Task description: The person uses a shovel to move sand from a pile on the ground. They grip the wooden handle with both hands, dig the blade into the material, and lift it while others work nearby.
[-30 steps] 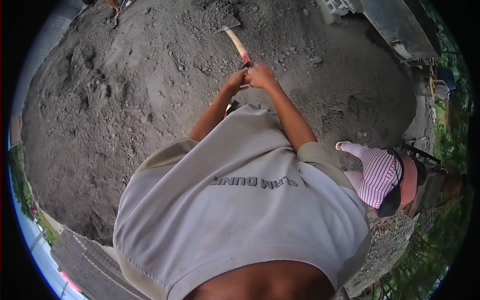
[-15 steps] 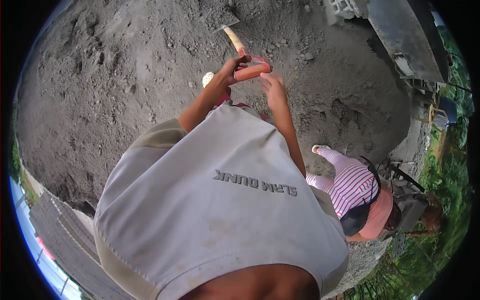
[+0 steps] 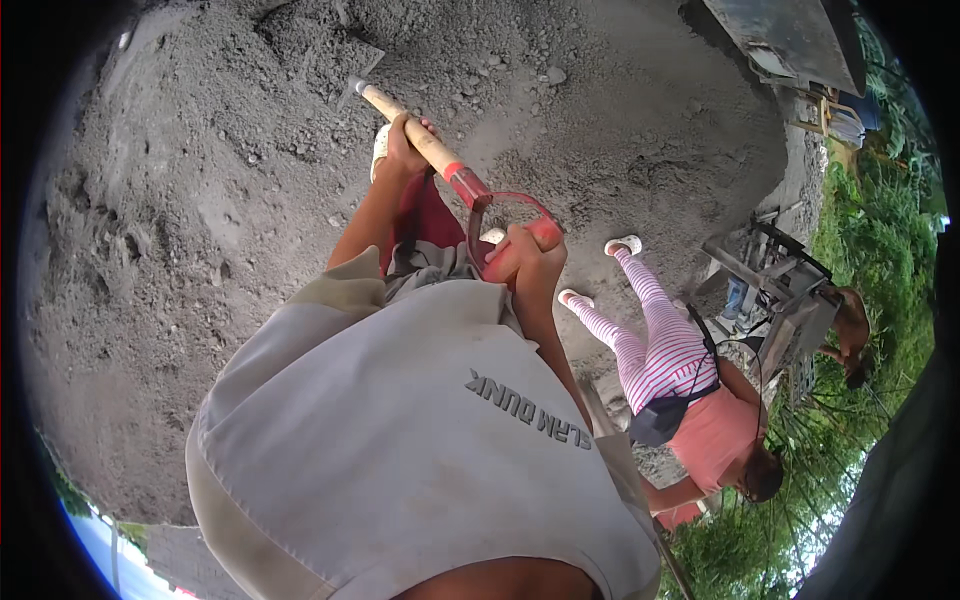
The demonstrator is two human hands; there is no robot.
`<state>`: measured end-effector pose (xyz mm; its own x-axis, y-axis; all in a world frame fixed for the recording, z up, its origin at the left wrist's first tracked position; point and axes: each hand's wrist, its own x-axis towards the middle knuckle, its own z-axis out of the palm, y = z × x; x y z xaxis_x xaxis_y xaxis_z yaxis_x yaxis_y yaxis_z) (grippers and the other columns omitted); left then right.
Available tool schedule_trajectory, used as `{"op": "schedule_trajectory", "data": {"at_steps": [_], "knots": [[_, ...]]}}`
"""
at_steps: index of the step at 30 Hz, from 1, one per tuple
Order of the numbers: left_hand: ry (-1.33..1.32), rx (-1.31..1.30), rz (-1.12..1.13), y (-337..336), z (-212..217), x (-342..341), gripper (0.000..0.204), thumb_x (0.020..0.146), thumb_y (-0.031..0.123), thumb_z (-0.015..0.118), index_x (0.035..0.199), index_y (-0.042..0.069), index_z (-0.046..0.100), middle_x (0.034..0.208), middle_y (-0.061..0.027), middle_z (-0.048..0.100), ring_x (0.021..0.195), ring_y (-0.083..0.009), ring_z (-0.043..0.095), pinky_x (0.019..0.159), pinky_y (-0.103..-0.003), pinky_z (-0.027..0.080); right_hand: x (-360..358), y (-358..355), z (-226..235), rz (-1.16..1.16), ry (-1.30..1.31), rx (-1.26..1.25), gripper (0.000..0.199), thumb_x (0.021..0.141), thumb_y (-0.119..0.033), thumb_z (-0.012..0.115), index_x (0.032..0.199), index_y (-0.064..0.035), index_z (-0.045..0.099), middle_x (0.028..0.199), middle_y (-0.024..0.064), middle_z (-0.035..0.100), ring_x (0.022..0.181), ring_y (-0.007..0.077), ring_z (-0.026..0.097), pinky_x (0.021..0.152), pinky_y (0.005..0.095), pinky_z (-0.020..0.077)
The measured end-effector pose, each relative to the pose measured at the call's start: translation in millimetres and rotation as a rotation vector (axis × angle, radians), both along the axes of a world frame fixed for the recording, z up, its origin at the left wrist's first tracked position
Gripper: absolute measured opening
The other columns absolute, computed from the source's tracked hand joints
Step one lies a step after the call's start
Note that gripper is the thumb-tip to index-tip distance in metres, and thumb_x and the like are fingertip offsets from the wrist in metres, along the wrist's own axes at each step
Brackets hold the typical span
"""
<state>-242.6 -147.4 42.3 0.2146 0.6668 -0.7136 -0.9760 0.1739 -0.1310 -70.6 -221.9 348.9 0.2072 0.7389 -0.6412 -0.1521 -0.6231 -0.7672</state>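
Note:
A shovel (image 3: 428, 150) with a pale wooden shaft and a red D-shaped handle slants in front of me. Its metal blade (image 3: 362, 62) rests against the grey sand at the far end and is partly hidden there. My left hand (image 3: 403, 150) is wrapped around the wooden shaft, between blade and handle. Closer to my body, my right hand (image 3: 530, 260) is closed around the red grip at the end of the handle.
Loose grey sand and gravel (image 3: 220, 200) spread around my feet. On the right, a person in striped trousers (image 3: 655, 345) bends over beside a wooden and metal frame (image 3: 765, 280). A metal sheet-like container (image 3: 790, 40) stands far right, near green plants (image 3: 880, 220).
My left hand has shifted from the red handle onto the wooden shaft. My right hand, open beside the handle before, has closed on its grip. The person on the right has moved.

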Motion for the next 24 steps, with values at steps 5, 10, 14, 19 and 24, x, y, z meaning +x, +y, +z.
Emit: {"op": "schedule_trajectory", "data": {"at_steps": [5,10,14,19,24], "knots": [[0.095,-0.221,-0.04,43.8,-78.3,-58.9,0.017,0.08,0.016,0.052,0.065,0.011,0.047,0.059,0.0006,0.049,0.056,-0.0149,0.052,0.053,-0.028,0.047,-21.4,-4.6,-1.5,-0.276,-0.223,-0.263,0.01,0.073,0.0,0.056,0.076,-0.0004,0.046,0.054,0.008,0.051,0.041,0.0161,0.049,0.042,0.0276,0.0423],[-0.047,-0.146,-0.12,60.5,-108.6,-75.0,0.019,0.078,0.016,0.051,0.063,0.012,0.041,0.054,0.0023,0.043,0.05,-0.0124,0.044,0.05,-0.026,0.042,-23.7,-21.7,-38.7,-0.579,-0.389,-0.35,0.013,0.071,-0.001,0.056,0.072,-0.0024,0.044,0.051,0.0053,0.045,0.037,0.016,0.046,0.035,0.0283,0.0385],[0.157,-0.356,-0.29,24.2,-131.0,-66.4,0.015,0.077,0.015,0.051,0.066,0.01,0.041,0.055,-0.0018,0.042,0.049,-0.0169,0.044,0.05,-0.03,0.043,9.2,-53.5,-74.9,-0.547,-0.534,-0.355,0.011,0.069,-0.002,0.055,0.069,-0.003,0.044,0.053,0.0053,0.045,0.036,0.016,0.045,0.032,0.028,0.0378],[0.349,-0.491,-0.491,-42.4,-102.5,-32.7,0.011,0.075,0.012,0.051,0.07,0.008,0.043,0.058,-0.0043,0.043,0.051,-0.0198,0.044,0.051,-0.033,0.044,87.1,-121.8,-64.9,-0.496,-0.427,-0.402,0.005,0.067,-0.003,0.052,0.066,-0.0038,0.047,0.051,0.0045,0.044,0.034,0.0163,0.044,0.032,0.0285,0.0383],[0.372,-0.471,-0.46,-86.9,-34.2,5.4,0.014,0.077,0.017,0.05,0.068,0.011,0.041,0.059,-0.0032,0.042,0.053,-0.0182,0.043,0.055,-0.033,0.043,171.9,-183.6,-65.8,-0.437,-0.383,-0.358,0.006,0.067,-0.009,0.052,0.064,-0.0053,0.047,0.052,0.0035,0.046,0.036,0.0143,0.044,0.033,0.027,0.0384]]}}
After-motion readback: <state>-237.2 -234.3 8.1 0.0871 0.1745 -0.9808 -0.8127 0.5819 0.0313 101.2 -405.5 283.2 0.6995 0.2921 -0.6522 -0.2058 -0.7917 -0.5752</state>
